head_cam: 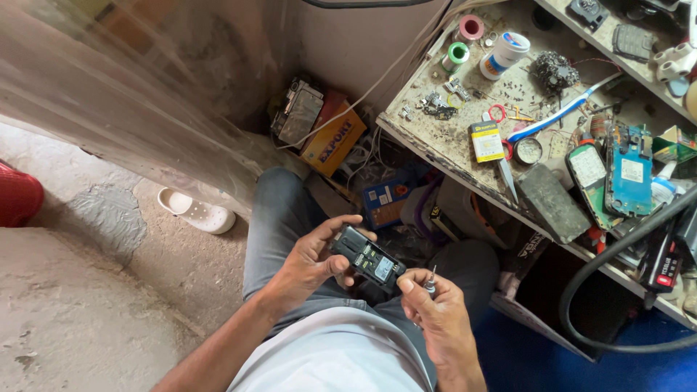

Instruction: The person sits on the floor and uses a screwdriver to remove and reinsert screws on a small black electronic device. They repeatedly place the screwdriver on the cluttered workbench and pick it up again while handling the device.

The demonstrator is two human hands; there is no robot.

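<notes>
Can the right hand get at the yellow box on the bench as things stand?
Probably not freely: the right hand holds a small screwdriver against the phone. The yellow box lies unobstructed on the bench.

A single camera is sitting on the person's head and looking steeply down over the chest and lap. It is taking in both hands close below, near the bottom middle of the frame. The concrete floor (87, 290) is filling the left side, farther off, and a cluttered workbench (435, 138) is running slantwise across the upper right, within arm's reach. The view is wide and tilted, with nothing shared with another camera.
</notes>
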